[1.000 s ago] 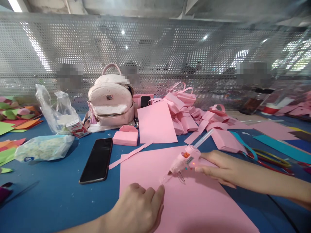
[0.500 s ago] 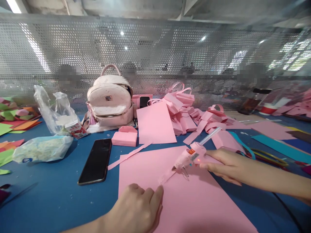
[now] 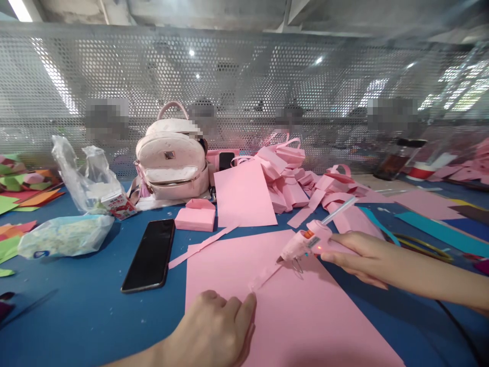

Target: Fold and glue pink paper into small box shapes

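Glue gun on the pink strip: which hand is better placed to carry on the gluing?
Right hand: it holds the glue gun, nozzle at the strip. Left hand pins the strip's near end.

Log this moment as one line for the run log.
left hand: pins thin pink strip on pink sheet | right hand: holds pink glue gun, nozzle at strip's far end | black phone to the left

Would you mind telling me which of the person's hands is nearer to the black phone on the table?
Left. The left hand rests on the pink sheet, just right of the black phone. The right hand, holding the glue gun, is farther right.
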The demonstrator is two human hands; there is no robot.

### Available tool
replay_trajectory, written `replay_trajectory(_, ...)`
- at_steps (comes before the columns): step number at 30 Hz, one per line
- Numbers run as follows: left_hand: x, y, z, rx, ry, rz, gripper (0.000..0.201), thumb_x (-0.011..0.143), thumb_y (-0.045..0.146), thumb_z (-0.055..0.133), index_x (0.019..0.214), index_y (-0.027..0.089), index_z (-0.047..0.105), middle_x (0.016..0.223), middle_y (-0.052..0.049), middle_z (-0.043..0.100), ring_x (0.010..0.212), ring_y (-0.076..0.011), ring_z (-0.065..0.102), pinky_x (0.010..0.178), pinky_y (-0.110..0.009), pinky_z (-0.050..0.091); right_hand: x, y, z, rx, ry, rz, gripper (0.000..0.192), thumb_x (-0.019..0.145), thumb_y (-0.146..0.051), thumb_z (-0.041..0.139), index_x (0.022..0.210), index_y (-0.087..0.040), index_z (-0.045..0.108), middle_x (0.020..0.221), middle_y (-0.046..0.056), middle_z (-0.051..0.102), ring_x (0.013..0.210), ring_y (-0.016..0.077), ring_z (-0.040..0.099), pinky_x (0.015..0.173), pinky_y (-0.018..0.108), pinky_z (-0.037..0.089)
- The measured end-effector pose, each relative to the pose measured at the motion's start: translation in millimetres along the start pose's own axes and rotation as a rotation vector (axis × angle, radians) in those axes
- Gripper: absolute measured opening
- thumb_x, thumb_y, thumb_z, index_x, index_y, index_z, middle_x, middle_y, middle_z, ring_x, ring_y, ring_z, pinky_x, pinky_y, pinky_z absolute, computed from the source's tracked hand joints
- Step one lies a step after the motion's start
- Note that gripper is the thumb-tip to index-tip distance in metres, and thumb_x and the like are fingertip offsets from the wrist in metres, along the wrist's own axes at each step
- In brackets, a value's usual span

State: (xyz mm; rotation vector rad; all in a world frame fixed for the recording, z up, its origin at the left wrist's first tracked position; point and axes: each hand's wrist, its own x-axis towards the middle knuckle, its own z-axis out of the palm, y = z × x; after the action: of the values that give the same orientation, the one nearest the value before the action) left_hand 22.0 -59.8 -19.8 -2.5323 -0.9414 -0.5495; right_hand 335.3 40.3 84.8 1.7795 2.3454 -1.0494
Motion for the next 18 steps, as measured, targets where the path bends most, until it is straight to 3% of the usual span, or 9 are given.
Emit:
replay_trajectory(4,1,0,0.5,0.001,0.004,0.001,0.033,0.092,0.018,0.055,0.122,0.006,0.054,0.067,0.003,0.066,0.043,-0.018,0.06,0.034,-0.035,0.039,-2,1,-2,0.025,0.01,-0.031,0.046,0.092,-0.065,0.049,0.081,-0.02,0.051,0.049,-0.006,0.046,0.046,0.0131,0.041,0.053,0.027,0.037)
replay_trajectory(9,1,1,-2.1,0.0,-0.015,0.004,0.033,0.092,0.017,0.054,0.123,0.006,0.053,0.067,0.003,0.066,0.044,-0.0179,0.061,0.035,-0.035,0.039,-14,-25,-6,0.063,0.041,-0.027,0.04,0.094,-0.058,0.049,0.082,-0.021,0.052,0.053,-0.005,0.044,0.049,0.0139,0.042,0.054,0.027,0.034)
replay_trajectory(14,1,0,-2.3,-0.003,-0.02,0.001,0.036,0.09,0.018,0.058,0.123,0.006,0.053,0.068,0.002,0.067,0.044,-0.0185,0.061,0.035,-0.036,0.039,-13,-26,-3,-0.024,0.019,-0.002,0.043,0.094,-0.06,0.048,0.089,-0.019,0.056,0.05,-0.005,0.044,0.048,0.0148,0.041,0.054,0.028,0.036)
replay_trajectory(18,1,0,-3.3,-0.005,-0.021,-0.008,0.036,0.09,0.018,0.059,0.123,0.006,0.053,0.068,0.003,0.067,0.044,-0.019,0.06,0.035,-0.036,0.04,-11,-25,3,-0.052,0.056,-0.091,0.048,0.096,-0.062,0.046,0.088,-0.017,0.061,0.044,-0.005,0.043,0.044,0.0154,0.044,0.054,0.029,0.038)
